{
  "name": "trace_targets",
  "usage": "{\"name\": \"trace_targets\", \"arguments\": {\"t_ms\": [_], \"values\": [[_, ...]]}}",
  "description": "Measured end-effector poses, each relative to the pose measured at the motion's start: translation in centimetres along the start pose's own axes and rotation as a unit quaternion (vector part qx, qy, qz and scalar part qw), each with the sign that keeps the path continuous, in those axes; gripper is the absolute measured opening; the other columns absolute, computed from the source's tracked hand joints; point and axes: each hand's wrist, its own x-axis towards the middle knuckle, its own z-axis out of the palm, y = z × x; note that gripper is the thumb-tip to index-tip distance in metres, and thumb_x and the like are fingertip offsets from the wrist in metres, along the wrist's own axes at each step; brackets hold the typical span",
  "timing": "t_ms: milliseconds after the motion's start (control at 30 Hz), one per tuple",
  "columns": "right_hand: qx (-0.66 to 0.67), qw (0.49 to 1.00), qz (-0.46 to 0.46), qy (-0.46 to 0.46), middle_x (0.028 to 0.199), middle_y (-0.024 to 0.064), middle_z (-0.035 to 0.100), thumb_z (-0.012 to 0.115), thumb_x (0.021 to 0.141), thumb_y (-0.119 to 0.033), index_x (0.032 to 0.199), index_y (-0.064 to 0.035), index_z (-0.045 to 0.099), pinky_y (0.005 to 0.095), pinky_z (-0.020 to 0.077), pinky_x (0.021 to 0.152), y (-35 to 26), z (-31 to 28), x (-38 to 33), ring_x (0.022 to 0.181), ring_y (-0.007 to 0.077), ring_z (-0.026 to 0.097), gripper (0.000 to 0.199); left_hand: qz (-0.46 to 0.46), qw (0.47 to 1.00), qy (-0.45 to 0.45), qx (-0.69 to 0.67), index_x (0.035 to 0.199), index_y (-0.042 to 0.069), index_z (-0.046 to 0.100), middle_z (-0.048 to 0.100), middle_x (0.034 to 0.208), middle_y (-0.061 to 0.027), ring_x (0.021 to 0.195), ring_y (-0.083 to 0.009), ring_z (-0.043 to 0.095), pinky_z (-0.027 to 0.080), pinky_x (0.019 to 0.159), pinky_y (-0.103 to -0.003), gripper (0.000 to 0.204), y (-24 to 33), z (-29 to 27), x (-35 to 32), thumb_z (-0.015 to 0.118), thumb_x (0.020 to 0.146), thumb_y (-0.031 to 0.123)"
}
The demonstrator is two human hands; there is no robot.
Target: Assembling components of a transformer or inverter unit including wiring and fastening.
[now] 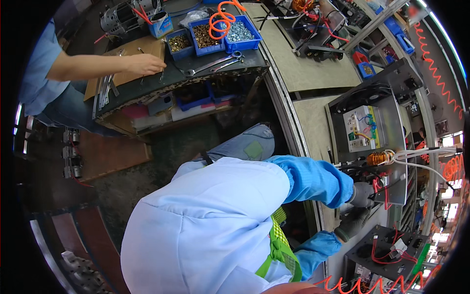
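My arms, in bright blue sleeves, reach right to a workbench, both hands in dark grey gloves. My left hand (362, 194) is curled beside black cables (374, 171) and red wires (381, 188) at the lower end of an open metal enclosure (399, 188). Just below it, my right hand (352, 225) has its fingers together, pointing toward the left one. Whatever either hand grips is too small or hidden to name. A copper-wound coil (379, 158) with thick white leads (421, 153) sits above the hands. Inside the enclosure is a white board (361, 128) with coloured wires.
Below my hands lies a dark panel (387, 250) with red wires. Coiled orange hoses (367, 284) hang nearby. At upper left, a co-worker's bare hand (147, 64) is over a dark bench with wrenches (215, 63) and blue bins (205, 41) of fasteners. A metal rail (289, 117) edges my bench.
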Motion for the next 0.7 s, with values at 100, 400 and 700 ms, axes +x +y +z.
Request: {"name": "trace_targets", "arguments": {"t_ms": [100,400,700], "values": [[0.042,0.999,0.007,0.001,0.118,0.0128,0.058,0.048,0.095,-0.024,0.124,-0.0005,0.051,0.0291,0.0439,0.093,0.8,0.6,-0.6,0.106,0.019,0.055,0.037,0.031,0.996,0.045,0.074,0.087,0.007,0.067,0.065,0.088,-0.0165,0.086,-0.0334,0.061,0.048,0.076,-0.042,0.028,0.2,0.2,-0.4,0.061,0.076,0.032],[0.09,0.995,-0.048,-0.013,0.122,0.0127,0.055,0.046,0.096,-0.024,0.127,-0.0008,0.049,0.0313,0.0402,0.098,1.3,2.3,-1.2,0.112,0.0204,0.053,0.039,0.01,0.986,-0.081,0.145,0.093,0.006,0.067,0.064,0.094,-0.0178,0.092,-0.0324,0.061,0.047,0.081,-0.041,0.038,0.2,-0.2,1.6,0.059,0.076,0.039],[0.107,0.993,-0.037,-0.022,0.121,0.0115,0.055,0.044,0.097,-0.025,0.125,-0.0009,0.049,0.0293,0.0392,0.097,1.6,2.8,-0.9,0.112,0.0179,0.052,0.038,0.024,0.987,-0.077,0.141,0.095,0.006,0.066,0.063,0.099,-0.0183,0.098,-0.0321,0.059,0.046,0.085,-0.041,0.039,-0.6,-0.8,1.4,0.061,0.078,0.041]]}}
